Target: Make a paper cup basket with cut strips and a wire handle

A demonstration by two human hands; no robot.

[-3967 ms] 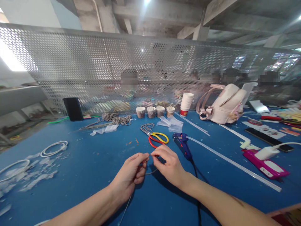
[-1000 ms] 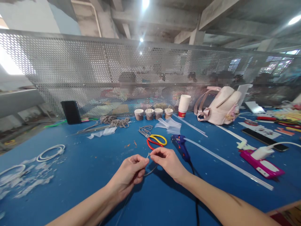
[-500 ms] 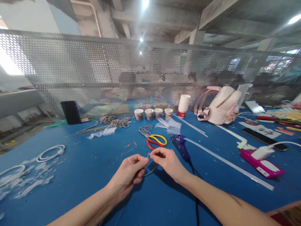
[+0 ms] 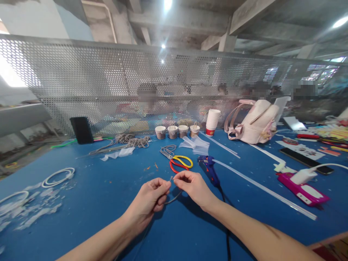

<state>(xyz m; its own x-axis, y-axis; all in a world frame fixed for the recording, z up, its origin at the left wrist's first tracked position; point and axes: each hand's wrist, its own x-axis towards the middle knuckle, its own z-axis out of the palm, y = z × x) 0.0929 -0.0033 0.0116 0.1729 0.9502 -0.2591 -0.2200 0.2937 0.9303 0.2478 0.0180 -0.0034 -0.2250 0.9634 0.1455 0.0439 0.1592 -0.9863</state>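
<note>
Blue table (image 4: 89, 188) under me, perforated metal screen behind it. Since a second ago I see almost nothing move: my left hand (image 4: 148, 201) and right hand (image 4: 194, 188) stay together just above the table, fingers of both pinched shut on the thin grey cord (image 4: 174, 197), whose short end pokes up between the fingertips. So the fine work at that end is still going. Scissors (image 4: 181, 162) and glue gun (image 4: 209, 168) lie just beyond, untouched.

Honestly can't read a single word or number anywhere. The stack of paper cups (image 4: 212, 120) near the far edge of the worktop (image 4: 89, 188) has a red band, but any print there is too blurry.
</note>
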